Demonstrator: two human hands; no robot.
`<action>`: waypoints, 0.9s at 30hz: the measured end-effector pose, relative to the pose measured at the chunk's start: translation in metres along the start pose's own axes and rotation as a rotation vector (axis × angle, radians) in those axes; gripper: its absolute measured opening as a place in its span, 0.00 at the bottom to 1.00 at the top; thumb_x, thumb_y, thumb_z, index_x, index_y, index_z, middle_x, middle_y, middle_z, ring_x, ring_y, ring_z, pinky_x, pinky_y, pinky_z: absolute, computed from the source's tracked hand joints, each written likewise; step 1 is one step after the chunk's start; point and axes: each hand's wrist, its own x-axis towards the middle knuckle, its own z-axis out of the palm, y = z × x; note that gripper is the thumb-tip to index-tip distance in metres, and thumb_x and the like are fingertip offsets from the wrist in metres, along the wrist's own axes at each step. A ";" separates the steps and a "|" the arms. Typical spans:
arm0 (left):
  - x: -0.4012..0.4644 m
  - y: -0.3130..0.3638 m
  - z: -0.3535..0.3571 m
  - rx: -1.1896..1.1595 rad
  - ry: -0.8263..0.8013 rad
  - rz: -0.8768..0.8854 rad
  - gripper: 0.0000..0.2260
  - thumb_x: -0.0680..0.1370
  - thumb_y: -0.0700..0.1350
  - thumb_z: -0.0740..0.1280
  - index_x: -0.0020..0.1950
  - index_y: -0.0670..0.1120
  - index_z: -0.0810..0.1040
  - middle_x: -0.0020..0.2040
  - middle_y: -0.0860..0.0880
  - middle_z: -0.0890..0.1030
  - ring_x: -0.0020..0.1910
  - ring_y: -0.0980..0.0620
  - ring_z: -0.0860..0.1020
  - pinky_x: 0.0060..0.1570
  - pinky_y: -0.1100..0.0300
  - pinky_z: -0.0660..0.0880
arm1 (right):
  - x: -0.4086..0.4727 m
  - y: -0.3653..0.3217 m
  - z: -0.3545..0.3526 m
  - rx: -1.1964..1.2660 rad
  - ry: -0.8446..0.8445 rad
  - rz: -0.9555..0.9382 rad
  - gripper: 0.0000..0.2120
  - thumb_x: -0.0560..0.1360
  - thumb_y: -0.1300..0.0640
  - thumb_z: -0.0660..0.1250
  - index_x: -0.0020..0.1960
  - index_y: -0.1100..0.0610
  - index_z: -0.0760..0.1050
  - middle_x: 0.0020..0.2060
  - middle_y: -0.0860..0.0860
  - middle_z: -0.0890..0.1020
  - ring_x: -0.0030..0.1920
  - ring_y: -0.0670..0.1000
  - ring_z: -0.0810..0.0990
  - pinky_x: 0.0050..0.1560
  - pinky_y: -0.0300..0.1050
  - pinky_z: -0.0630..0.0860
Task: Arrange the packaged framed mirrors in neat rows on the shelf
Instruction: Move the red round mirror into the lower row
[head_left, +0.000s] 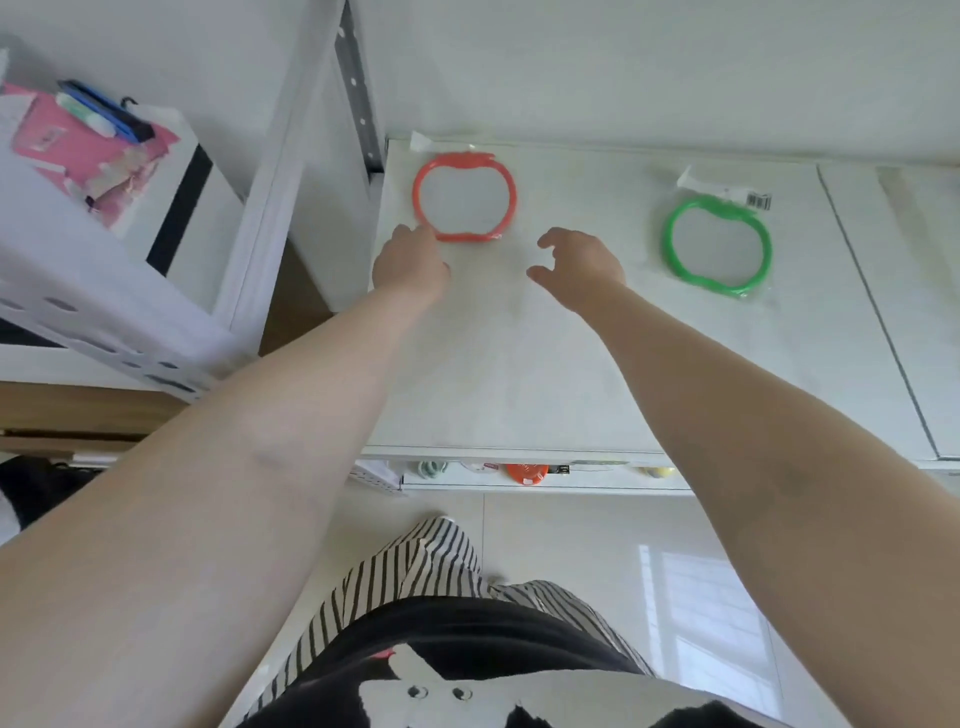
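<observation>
Red mirror (464, 196) lay back-left on shelf (519, 364), green mirror (718, 247) right | left hand (410, 262) touched red rim, grip unclear | right hand (579, 265) loose, empty | light, slippery wrap, fragile glass; take by frame edges

Left hand (410, 260) at orange mirror (464, 196); green mirror (718, 246) apart.

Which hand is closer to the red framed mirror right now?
Left. The left hand is at the lower left edge of the red framed mirror, seemingly touching it; the right hand hovers loosely curled, apart from it, to its lower right.
</observation>
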 end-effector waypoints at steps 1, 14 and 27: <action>0.004 0.000 0.002 -0.003 0.006 -0.007 0.19 0.78 0.43 0.61 0.69 0.42 0.69 0.66 0.40 0.70 0.65 0.39 0.72 0.60 0.50 0.71 | 0.006 -0.002 0.002 0.010 0.004 -0.004 0.22 0.76 0.48 0.65 0.69 0.49 0.70 0.63 0.50 0.76 0.64 0.53 0.74 0.57 0.47 0.73; 0.074 -0.006 0.034 -0.261 0.031 -0.126 0.22 0.76 0.47 0.64 0.69 0.43 0.69 0.65 0.40 0.75 0.65 0.39 0.73 0.62 0.52 0.71 | 0.078 -0.006 0.039 0.154 0.005 0.024 0.25 0.75 0.46 0.67 0.71 0.47 0.69 0.65 0.56 0.75 0.61 0.58 0.76 0.60 0.53 0.76; 0.015 0.009 0.020 -1.165 -0.134 -0.411 0.10 0.78 0.32 0.64 0.38 0.41 0.70 0.39 0.44 0.77 0.36 0.50 0.78 0.42 0.58 0.81 | 0.008 -0.005 0.027 0.694 0.076 0.329 0.25 0.73 0.56 0.70 0.68 0.56 0.69 0.58 0.54 0.80 0.46 0.53 0.77 0.43 0.45 0.73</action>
